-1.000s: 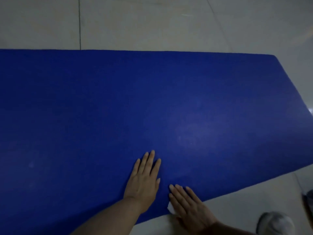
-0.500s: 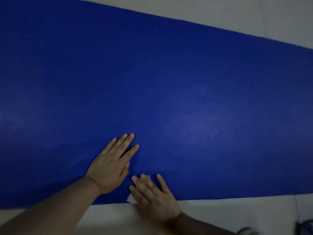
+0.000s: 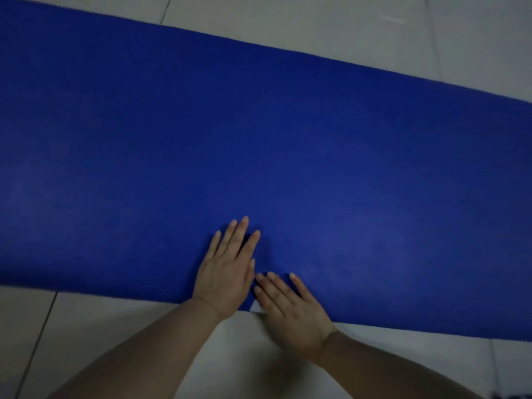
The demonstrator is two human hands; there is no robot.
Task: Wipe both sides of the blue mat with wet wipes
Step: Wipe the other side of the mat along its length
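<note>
The blue mat (image 3: 259,139) lies flat on the floor, long axis left-right; at its near edge the right hand (image 3: 290,309) presses the wet wipe (image 3: 256,307) flat-fingered, the left hand (image 3: 227,272) flat just beside.

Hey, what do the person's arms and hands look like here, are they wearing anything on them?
Both forearms are bare, with no sleeves in view. The left hand and right hand wear no gloves, and no rings, watch or bracelets show. Fingernails are short and unpainted.
</note>
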